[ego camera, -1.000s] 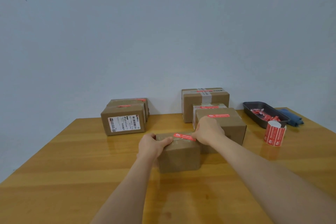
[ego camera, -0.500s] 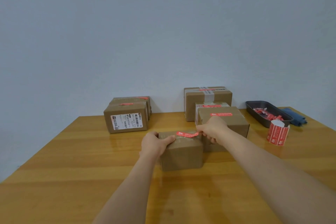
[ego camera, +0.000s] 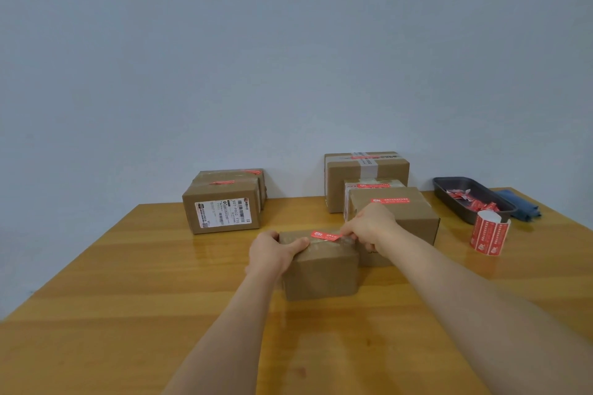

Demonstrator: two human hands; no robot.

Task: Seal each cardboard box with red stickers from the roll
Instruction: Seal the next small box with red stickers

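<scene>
Left hand (ego camera: 272, 255) gripped small box (ego camera: 321, 269) at left end (thumb over top); right hand (ego camera: 369, 224) pinched red sticker (ego camera: 325, 236) on lid.

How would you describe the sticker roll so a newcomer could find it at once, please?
Look to the right side of the wooden table, just in front of the dark tray. The sticker roll stands upright there, apart from the boxes: a red cylinder with white print.

The wooden table (ego camera: 128, 314) carries cardboard boxes (ego camera: 321, 276), a sticker roll (ego camera: 487, 236) (upright), and a dark tray (ego camera: 449, 199).
</scene>
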